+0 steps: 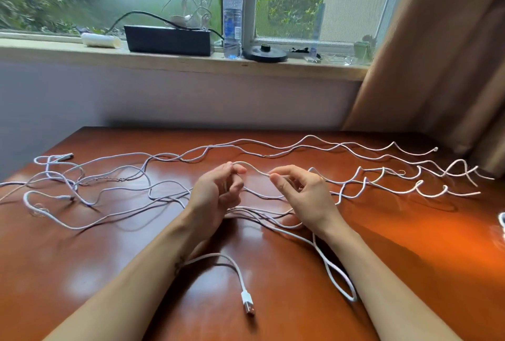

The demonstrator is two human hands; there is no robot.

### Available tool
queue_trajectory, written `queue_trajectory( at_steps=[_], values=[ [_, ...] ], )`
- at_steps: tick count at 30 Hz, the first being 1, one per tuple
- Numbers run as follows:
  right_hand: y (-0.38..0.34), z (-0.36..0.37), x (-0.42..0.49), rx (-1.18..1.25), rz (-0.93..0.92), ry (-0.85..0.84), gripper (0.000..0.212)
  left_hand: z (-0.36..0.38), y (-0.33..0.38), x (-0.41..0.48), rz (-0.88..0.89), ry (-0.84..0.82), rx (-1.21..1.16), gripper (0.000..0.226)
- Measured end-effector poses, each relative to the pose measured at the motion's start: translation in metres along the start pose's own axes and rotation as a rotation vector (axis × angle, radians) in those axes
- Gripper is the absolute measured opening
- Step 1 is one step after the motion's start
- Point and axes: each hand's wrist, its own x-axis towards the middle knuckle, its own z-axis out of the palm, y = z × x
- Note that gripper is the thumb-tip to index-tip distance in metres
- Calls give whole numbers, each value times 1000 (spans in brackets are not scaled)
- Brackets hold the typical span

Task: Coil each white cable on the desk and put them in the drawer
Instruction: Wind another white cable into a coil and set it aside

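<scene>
Pinching a short arched span of white cable (255,168) between them, the left hand (216,193) and the right hand (303,193) are held close together just above the bench (273,272), palms turned toward each other. Each end of the span is gripped between a thumb and a forefinger; the remaining fingers of both hands are loosely curled.

The loose cables (114,190) are spread uncoiled over the bench all round the hands. A tangle of crossing strands is seen out to the left of the left hand, and kinked, wavy strands are seen out to the right of the right hand. Long strands are laid from side to side beyond the fingertips. Several strands are bunched under and between the two wrists. Just inside the left forearm a cable end with a USB plug (247,305) is lying flat, and a long narrow loop (338,283) is lying against the inner side of the right forearm.

Well beyond the hands, a windowsill (164,60) is seen, on which a water bottle (232,18) stands upright beside a black box (168,40). A brown curtain (437,67) hangs far to the right.
</scene>
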Motion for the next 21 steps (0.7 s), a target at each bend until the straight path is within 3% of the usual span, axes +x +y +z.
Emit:
queue_trajectory(
  at_steps=[5, 8, 14, 21],
  values=[
    [0, -1, 4, 255, 215, 1, 13, -7, 6, 2, -33, 77, -210, 22],
    [0, -3, 5, 330, 247, 27, 17, -5, 7, 2, -56, 68, -236, 20],
    [-3, -3, 3, 235, 165, 25, 21, 0, 3, -2, -148, -14, -210, 34],
    [3, -1, 0, -62, 108, -20, 17, 2, 9, -7, -181, 1, -403, 38]
  ],
)
